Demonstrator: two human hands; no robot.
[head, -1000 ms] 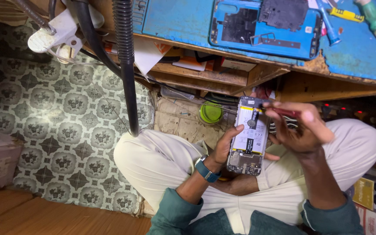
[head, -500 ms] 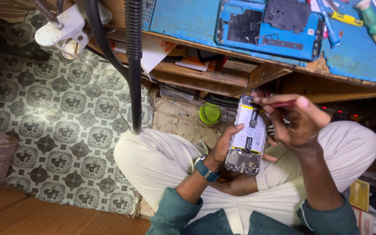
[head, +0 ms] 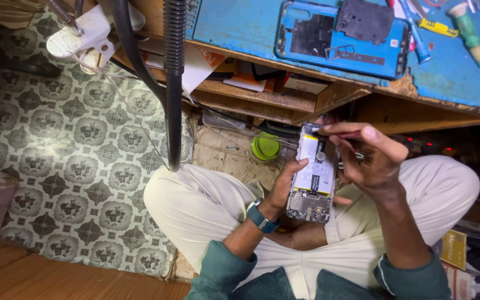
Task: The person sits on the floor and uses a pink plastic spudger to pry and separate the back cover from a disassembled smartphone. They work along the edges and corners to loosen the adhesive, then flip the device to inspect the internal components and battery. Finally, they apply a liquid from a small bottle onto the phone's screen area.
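An opened phone with its back removed shows a white battery and a circuit board at its lower end. My left hand grips it from the left side, over my lap, with a blue watch on the wrist. My right hand pinches a thin tool whose tip touches the upper end of the phone. I sit cross-legged in cream trousers.
A blue worktop above holds a blue phone back cover, a black inner plate and screwdrivers. A wooden shelf with papers sits beneath. A black flexible hose, a white clamp, a green lid, patterned floor.
The view has shifted slightly to the right. My right hand has kept the tool at the top of the phone with small finger movements; the left hand still holds the phone.
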